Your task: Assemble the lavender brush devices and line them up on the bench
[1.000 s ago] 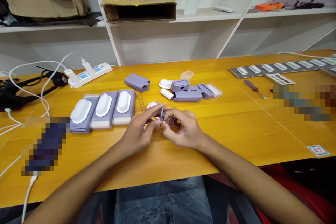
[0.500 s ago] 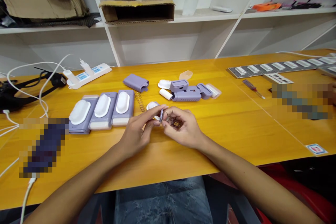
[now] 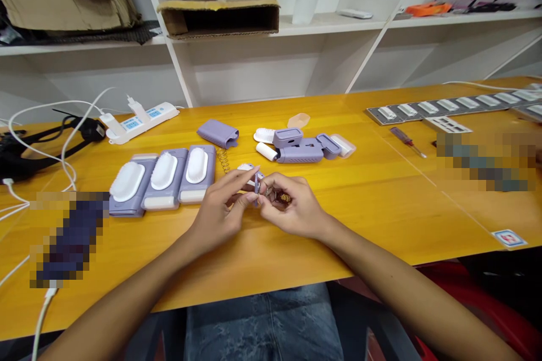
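Note:
My left hand pinches a small, thin purple plastic piece between thumb and fingertips. Closed against the other side of that piece is my right hand, and small metal springs, one of them gold-coloured, show in its curled fingers. Just behind the fingertips lies a white-bristled brush head, partly hidden. A loose coil spring rests beyond my left hand. Farther back are a purple shell and several purple housing parts with a white roller-like piece.
Three purple brush units stand in a row at left. Near them are a power strip, cables and a blurred-out dark object. A screwdriver and a long grey strip of white parts lie at right. Shelves back the table.
The purple piece has turned more upright between my fingertips. My left forefinger has lifted and straightened slightly, and both hands stay close together in nearly the same place.

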A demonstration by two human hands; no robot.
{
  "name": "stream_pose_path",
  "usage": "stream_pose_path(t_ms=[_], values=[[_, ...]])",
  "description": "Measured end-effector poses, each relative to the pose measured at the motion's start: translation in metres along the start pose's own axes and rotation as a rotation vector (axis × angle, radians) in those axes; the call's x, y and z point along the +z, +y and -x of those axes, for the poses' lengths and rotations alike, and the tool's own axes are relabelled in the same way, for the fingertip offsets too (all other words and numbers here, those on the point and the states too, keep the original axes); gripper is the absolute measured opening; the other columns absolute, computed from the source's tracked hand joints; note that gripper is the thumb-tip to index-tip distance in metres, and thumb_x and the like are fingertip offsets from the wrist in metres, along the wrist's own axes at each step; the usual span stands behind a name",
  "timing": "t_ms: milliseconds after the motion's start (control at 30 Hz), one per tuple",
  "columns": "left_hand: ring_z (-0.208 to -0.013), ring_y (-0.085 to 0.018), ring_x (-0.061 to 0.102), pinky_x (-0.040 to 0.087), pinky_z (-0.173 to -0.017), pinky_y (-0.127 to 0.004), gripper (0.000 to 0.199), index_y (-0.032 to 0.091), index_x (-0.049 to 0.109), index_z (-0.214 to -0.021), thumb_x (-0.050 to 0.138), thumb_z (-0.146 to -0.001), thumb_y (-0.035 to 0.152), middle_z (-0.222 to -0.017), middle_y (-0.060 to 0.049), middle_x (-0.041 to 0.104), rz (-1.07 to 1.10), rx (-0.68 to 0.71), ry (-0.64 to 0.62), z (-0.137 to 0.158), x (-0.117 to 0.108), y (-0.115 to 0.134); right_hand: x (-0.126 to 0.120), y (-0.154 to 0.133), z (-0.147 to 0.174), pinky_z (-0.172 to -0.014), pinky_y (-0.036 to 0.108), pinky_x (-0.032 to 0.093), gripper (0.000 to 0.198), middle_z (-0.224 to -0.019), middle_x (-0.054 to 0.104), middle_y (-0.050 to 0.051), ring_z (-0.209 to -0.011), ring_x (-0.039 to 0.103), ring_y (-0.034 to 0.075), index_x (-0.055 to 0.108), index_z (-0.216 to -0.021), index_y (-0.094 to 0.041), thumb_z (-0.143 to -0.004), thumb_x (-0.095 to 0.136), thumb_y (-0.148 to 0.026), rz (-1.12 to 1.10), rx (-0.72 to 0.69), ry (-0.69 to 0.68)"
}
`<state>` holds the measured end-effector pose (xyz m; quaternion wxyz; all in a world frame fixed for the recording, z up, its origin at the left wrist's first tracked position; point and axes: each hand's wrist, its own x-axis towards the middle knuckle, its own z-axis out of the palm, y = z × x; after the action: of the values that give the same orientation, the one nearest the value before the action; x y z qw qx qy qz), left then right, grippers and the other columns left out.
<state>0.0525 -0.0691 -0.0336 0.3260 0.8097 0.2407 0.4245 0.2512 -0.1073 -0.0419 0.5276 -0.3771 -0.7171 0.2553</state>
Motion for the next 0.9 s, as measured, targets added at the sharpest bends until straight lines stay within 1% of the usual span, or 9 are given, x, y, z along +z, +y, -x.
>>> stream_pose_path(t_ms=[133, 200, 300, 367, 433, 533, 667, 767, 900], values=[[-0.098, -0.016, 0.075, 0.064, -0.084, -0.026, 0.042, 0.025, 0.072, -0.146, 0.067, -0.105, 0.021, -0.118, -0.01, 0.077, 0.095, -0.079, 0.003, -0.0024, 0.0002, 0.0013, -0.0026, 0.003, -0.0002, -0.05, 0.02, 0.038, 0.012, -0.067, 0.053, -0.008, -0.052, 0.042, 0.007, 0.059, -0.091, -0.022, -0.089, 0.066, -0.012, 0.159, -0.156, 0.003], [-0.095, -0.017, 0.075, 0.065, -0.08, -0.026, 0.039, 0.024, 0.075, -0.143, 0.069, -0.105, 0.026, -0.121, -0.011, 0.077, 0.167, -0.135, 0.001, -0.0027, 0.0005, 0.0018, -0.0035, 0.0049, -0.0007, -0.052, 0.021, 0.039, 0.012, -0.068, 0.055, -0.007, -0.054, 0.044, 0.008, 0.059, -0.092, -0.022, -0.09, 0.066, -0.012, 0.208, -0.204, 0.003], [-0.094, -0.018, 0.078, 0.067, -0.08, -0.029, 0.042, 0.021, 0.074, -0.143, 0.071, -0.103, 0.032, -0.134, -0.014, 0.076, 0.289, -0.261, -0.011, -0.0029, 0.0007, 0.0039, -0.0039, 0.0077, -0.0008, -0.054, 0.023, 0.04, 0.011, -0.071, 0.058, -0.005, -0.056, 0.047, 0.009, 0.06, -0.094, -0.022, -0.092, 0.064, -0.012, 0.255, -0.259, -0.001], [-0.097, -0.021, 0.08, 0.069, -0.083, -0.032, 0.045, 0.02, 0.072, -0.145, 0.073, -0.103, 0.035, -0.134, -0.015, 0.078, 0.358, -0.336, -0.026, -0.0035, 0.0003, 0.0058, -0.0039, 0.0089, -0.0004, -0.055, 0.023, 0.041, 0.012, -0.073, 0.06, -0.004, -0.057, 0.048, 0.01, 0.061, -0.095, -0.021, -0.091, 0.064, -0.011, 0.272, -0.283, -0.009], [-0.098, -0.022, 0.081, 0.069, -0.085, -0.033, 0.048, 0.019, 0.072, -0.146, 0.074, -0.102, 0.038, -0.13, -0.015, 0.08, 0.393, -0.38, -0.042, -0.0043, -0.0003, 0.0076, -0.0041, 0.0091, 0.0, -0.056, 0.024, 0.041, 0.014, -0.074, 0.062, -0.003, -0.058, 0.049, 0.01, 0.061, -0.097, -0.021, -0.091, 0.064, -0.009, 0.279, -0.297, -0.017], [-0.096, -0.022, 0.081, 0.07, -0.082, -0.033, 0.048, 0.019, 0.073, -0.145, 0.074, -0.101, 0.041, -0.13, -0.014, 0.08, 0.395, -0.388, -0.048, -0.0056, -0.001, 0.009, -0.0046, 0.0082, 0.0003, -0.056, 0.024, 0.042, 0.014, -0.073, 0.062, -0.003, -0.058, 0.05, 0.01, 0.061, -0.098, -0.022, -0.091, 0.064, -0.009, 0.279, -0.302, -0.025], [-0.09, -0.02, 0.08, 0.07, -0.08, -0.033, 0.046, 0.019, 0.074, -0.143, 0.073, -0.102, 0.04, -0.127, -0.013, 0.082, 0.399, -0.389, -0.044, -0.0063, -0.0012, 0.0093, -0.0046, 0.0067, 0.0007, -0.055, 0.023, 0.043, 0.013, -0.072, 0.063, -0.004, -0.057, 0.05, 0.01, 0.062, -0.095, -0.022, -0.091, 0.063, -0.01, 0.25, -0.285, -0.055], [-0.091, -0.021, 0.08, 0.07, -0.079, -0.032, 0.046, 0.019, 0.075, -0.143, 0.073, -0.101, 0.039, -0.122, -0.012, 0.083, 0.407, -0.396, -0.038, -0.0068, -0.0017, 0.0098, -0.0042, 0.0073, 0.0013, -0.056, 0.023, 0.043, 0.014, -0.074, 0.065, -0.003, -0.058, 0.052, 0.01, 0.063, -0.097, -0.021, -0.09, 0.064, -0.009, 0.231, -0.272, -0.083], [-0.092, -0.021, 0.08, 0.07, -0.078, -0.033, 0.041, 0.019, 0.078, -0.137, 0.072, -0.101, 0.038, -0.121, -0.012, 0.084, 0.385, -0.38, -0.029, -0.0074, -0.003, 0.0106, -0.0042, 0.0092, 0.0021, -0.056, 0.023, 0.042, 0.017, -0.074, 0.067, -0.003, -0.058, 0.051, 0.01, 0.063, -0.096, -0.022, -0.088, 0.065, -0.007, 0.212, -0.26, -0.105]])
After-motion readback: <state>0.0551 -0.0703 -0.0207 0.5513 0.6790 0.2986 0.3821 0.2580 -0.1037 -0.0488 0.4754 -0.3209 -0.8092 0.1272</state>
